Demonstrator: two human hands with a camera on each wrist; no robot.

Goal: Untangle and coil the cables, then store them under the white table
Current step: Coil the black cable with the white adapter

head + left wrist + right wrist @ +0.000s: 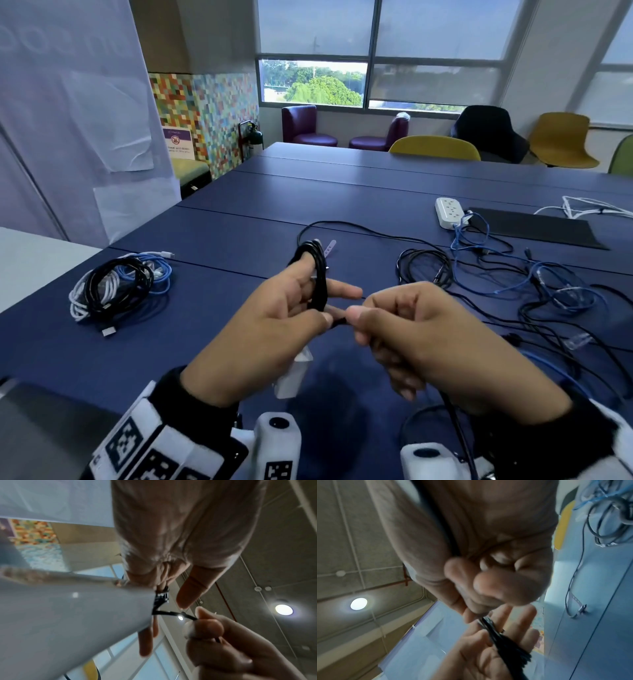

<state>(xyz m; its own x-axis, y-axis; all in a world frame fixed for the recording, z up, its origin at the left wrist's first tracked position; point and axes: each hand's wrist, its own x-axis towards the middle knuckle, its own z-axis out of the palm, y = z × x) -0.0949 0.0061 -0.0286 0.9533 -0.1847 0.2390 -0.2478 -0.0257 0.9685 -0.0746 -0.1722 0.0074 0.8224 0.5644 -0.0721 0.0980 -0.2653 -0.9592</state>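
My left hand (303, 301) holds a black cable coil (320, 277) looped round its fingers, with the thumb pressing the loops. The coil also shows in the left wrist view (162, 597) and the right wrist view (508, 646). A white adapter (294, 373) hangs below this hand. Just right of the left thumb, my right hand (363, 308) pinches the free black strand (178, 614). That strand trails down past the right wrist (455, 428). Both hands hover above the blue table (239, 212).
A coiled bundle of black, white and blue cables (120, 284) lies at the left. Tangled black and blue cables (513, 284) spread across the right, near a white power strip (450, 212) and a black mat (534, 228). The white table (34, 260) adjoins at the left edge.
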